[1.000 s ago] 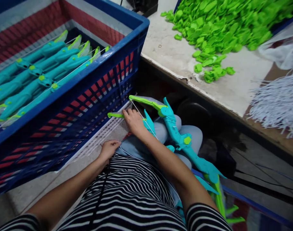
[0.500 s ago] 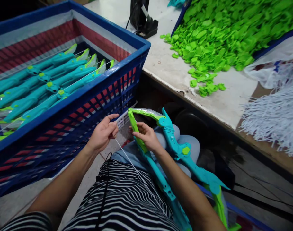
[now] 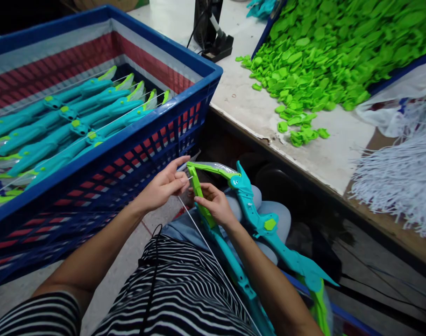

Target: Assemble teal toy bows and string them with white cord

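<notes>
Across my lap lies a teal and green toy bow [image 3: 250,200], its green limb tip angled up near my hands. My right hand [image 3: 215,203] is closed around the green limb piece [image 3: 196,184] close to its end. Pinched in my left hand [image 3: 167,184] is a white string [image 3: 208,242], its short end poking toward the green limb. From there the string runs down across my striped shirt along the bow. A second teal length [image 3: 230,256] passes under my right forearm; its lower end is out of sight.
A blue crate [image 3: 136,140] at left holds several finished-looking teal bows [image 3: 73,116] with strings. On the white table [image 3: 241,100] lie a heap of green plastic pieces [image 3: 314,56] and a bundle of white strings [image 3: 398,168]. A black stand [image 3: 216,46] sits behind.
My left hand has moved right and up with the string, close to the green limb tip. The string is now straighter. My right hand keeps its hold on the bow.
</notes>
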`<act>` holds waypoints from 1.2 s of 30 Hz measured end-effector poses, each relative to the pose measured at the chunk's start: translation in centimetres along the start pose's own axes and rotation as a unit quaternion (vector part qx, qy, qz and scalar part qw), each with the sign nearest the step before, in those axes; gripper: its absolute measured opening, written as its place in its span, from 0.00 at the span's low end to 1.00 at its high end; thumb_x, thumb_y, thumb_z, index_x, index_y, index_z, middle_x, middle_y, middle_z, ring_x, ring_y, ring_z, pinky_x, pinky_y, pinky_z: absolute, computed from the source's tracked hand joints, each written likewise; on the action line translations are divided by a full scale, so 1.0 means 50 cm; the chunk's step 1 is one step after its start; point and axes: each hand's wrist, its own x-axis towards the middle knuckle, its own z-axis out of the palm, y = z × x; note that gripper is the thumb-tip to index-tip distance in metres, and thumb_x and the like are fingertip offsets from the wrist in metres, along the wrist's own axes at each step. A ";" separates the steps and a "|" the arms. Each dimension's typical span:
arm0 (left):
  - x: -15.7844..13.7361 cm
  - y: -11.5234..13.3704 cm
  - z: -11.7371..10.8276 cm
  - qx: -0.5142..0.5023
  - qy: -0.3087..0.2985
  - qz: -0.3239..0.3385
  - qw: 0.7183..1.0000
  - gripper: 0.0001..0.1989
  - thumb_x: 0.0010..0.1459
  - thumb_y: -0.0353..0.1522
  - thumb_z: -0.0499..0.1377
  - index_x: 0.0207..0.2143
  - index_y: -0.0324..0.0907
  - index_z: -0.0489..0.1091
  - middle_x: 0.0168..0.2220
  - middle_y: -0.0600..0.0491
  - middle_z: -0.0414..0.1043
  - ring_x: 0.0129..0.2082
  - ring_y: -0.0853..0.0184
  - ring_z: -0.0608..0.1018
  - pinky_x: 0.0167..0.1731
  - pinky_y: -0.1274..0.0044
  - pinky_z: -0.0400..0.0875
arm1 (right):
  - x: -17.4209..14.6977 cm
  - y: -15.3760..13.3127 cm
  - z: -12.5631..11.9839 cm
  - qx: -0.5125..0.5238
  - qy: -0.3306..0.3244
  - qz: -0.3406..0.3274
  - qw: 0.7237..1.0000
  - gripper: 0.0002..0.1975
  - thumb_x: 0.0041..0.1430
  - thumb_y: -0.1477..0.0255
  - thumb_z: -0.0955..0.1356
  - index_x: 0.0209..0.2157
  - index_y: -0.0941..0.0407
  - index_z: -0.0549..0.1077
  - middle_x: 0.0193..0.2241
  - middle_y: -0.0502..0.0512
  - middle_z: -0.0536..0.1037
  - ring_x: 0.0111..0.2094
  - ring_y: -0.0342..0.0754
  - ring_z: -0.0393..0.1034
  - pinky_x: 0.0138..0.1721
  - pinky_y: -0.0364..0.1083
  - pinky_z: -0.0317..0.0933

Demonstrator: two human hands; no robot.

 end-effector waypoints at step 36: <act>0.023 0.026 -0.016 0.015 -0.044 -0.079 0.996 0.18 0.50 0.36 0.64 0.39 0.35 0.67 0.20 0.55 0.69 0.15 0.77 0.61 0.16 0.83 0.52 | 0.062 -0.098 0.024 -0.432 0.024 -0.463 0.774 0.10 0.64 0.73 0.62 0.39 0.55 0.74 0.34 0.55 0.77 0.37 0.44 0.73 0.39 0.45 0.68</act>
